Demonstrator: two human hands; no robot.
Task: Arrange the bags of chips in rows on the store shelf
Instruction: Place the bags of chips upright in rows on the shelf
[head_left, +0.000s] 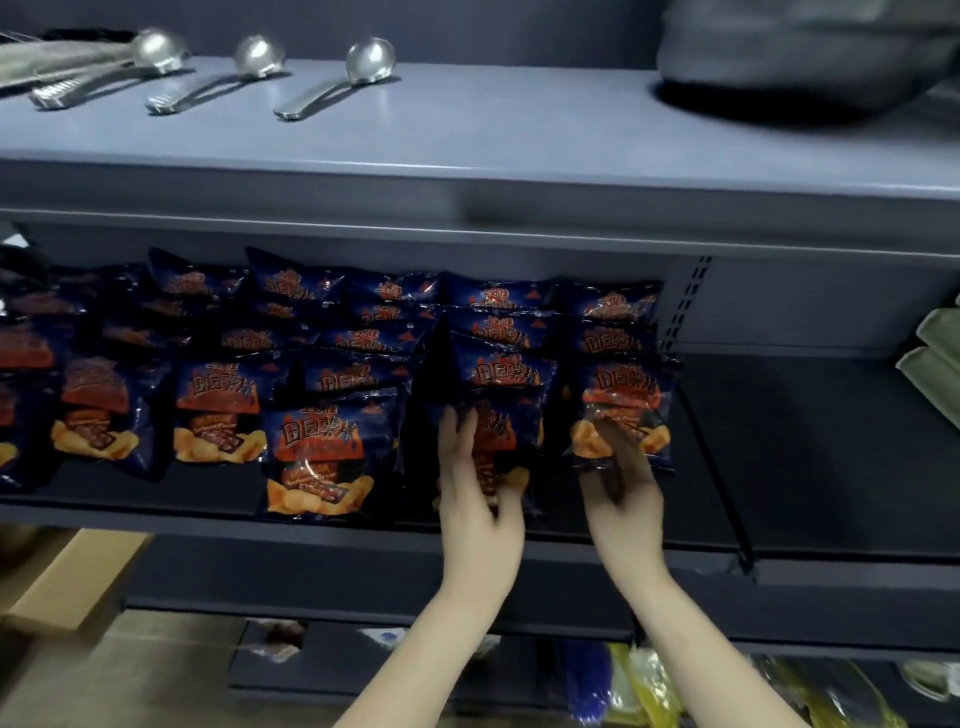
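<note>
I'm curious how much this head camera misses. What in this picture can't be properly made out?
All in the head view:
1. The right hand: fingers are motion-blurred, so its grip on the bag is unclear.
2. The back bags: hidden behind the front ones, so uncountable.
3. The dark object on the top shelf: blurred, cut by the top edge.
4. The packets below: blurred, cut by the bottom edge.

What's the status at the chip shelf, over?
Left grip flat against front chip bag, second row from right. Right grip blurred, touching rightmost front bag. Nothing blocking either row.
</note>
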